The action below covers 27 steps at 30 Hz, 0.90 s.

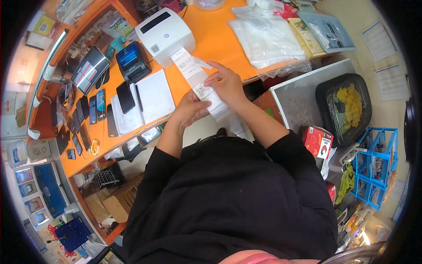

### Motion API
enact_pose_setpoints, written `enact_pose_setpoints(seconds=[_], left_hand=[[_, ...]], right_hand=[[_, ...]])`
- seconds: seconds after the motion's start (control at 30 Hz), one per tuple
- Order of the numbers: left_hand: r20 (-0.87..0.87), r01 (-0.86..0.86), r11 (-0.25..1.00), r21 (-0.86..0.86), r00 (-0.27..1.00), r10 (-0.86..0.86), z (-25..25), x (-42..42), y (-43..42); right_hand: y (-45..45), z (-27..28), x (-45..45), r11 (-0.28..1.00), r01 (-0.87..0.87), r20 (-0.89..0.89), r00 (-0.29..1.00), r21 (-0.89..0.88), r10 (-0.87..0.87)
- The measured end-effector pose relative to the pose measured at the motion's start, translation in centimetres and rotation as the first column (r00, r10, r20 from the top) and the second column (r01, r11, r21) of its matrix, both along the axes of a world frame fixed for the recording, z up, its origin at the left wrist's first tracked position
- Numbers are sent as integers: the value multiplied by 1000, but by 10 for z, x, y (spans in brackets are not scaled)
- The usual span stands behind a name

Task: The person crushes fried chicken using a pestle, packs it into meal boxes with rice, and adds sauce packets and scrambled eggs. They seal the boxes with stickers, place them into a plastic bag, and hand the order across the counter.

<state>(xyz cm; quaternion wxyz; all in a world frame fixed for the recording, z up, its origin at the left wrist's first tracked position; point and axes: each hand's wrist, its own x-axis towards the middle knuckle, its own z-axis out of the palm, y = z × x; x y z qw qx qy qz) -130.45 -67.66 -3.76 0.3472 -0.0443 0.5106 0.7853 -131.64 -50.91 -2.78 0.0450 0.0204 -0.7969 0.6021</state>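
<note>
Black top [233,189]: worn by the person, sleeves ending at the forearms, filling the lower middle of the view.
Phones [92,109]: several lying side by side on the orange counter [215,33], near its left end.
Tablet [90,70]: tilted, its screen showing, beyond the phones.
Blue-and-black printer [133,61]: on the counter, between the tablet and the white label printer.
Notebook [156,99]: open near the counter's edge, a black smartphone [125,97] and a dark pen [139,97] on its pages.
White label printer [165,33]: at the back of the counter, beside the top end of the paper strip.
Left hand [192,108]: grasping the strip's lower part, thumb laid over the printed face.
Paper strip [193,75]: white and printed, stretching from the label printer's front down between the hands.
Right hand [226,83]: pinching the strip's right side, higher up than the left; a loose white flap touches its fingertips.
Clear plastic bags [266,42]: stacked flat on the counter, left of a yellow tray [306,37] and a blue-grey tray [327,31].
Red-and-white box [317,141]: beside a black container [325,99] with yellow-green contents.
Blue rack [378,154]: at the far right.
</note>
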Motion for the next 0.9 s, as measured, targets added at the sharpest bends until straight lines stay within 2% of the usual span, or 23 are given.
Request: enact_pose_setpoints(seconds=[0.07, 0.17, 0.27, 0.3, 0.33, 0.4, 0.43, 0.47, 0.5, 0.53, 0.57, 0.6, 0.67, 0.73, 0.87, 0.9], left_hand=[[-42, -1, 1000, -12, 999, 1, 0, 4, 2], [-156, 67, 992, -106, 984, -84, -10, 5, -1], [-400, -181, 966, -186, 912, 94, -12, 26, 25], [-544, -332, 879, -341, 833, 103, -32, 25, 29], [-677, -485, 752, -446, 733, 72, -69, 20, 30], [-841, -653, 593, -470, 535, -78, -77, 31, 62], [-882, -673, 591, -445, 444, -159, -47, 47, 87], [-909, -695, 587, -414, 345, -233, -23, 63, 112], [-863, -561, 661, -499, 392, -320, -13, 73, 137], [-858, -436, 741, -511, 306, -412, -17, 81, 161], [-837, -272, 794, -543, 246, -488, -12, 91, 189], [-816, -102, 814, -571, 172, -551, -6, 103, 217], [-768, 43, 768, -639, 36, -640, -16, 130, 269], [-705, 38, 704, -709, -20, -709, -21, 160, 317], [-534, -85, 540, -838, -79, -842, -37, 185, 376], [-454, -26, 456, -890, -64, -889, -32, 184, 383]], right_hand=[[6, -1, 7, 999, -6, -76, 997, -32, 4], [23, 5, 23, 985, -33, -108, 994, -167, 15], [65, 28, 55, 845, -68, -42, 998, -531, 54], [93, 34, 68, 849, -120, 3, 990, -514, 142], [120, 44, 86, 890, -110, 8, 992, -443, 126], [179, 61, 122, 937, -60, 89, 991, -345, 96], [208, 69, 140, 946, -26, 162, 983, -324, 83], [235, 85, 159, 986, 85, 324, 945, -143, -35], [268, 77, 173, 999, 11, 254, 967, 30, -18], [295, 83, 186, 966, -54, 273, 962, 255, -18], [315, 84, 198, 957, -60, 375, 925, 285, -54], [337, 80, 209, 908, -131, 441, 895, 398, -64], [365, 70, 222, 782, -263, 526, 845, 565, -95], [381, 67, 227, 632, -374, 567, 813, 679, -128], [398, 45, 218, 583, -417, 577, 809, 697, -112], [405, 31, 212, 576, -429, 583, 806, 696, -104]])
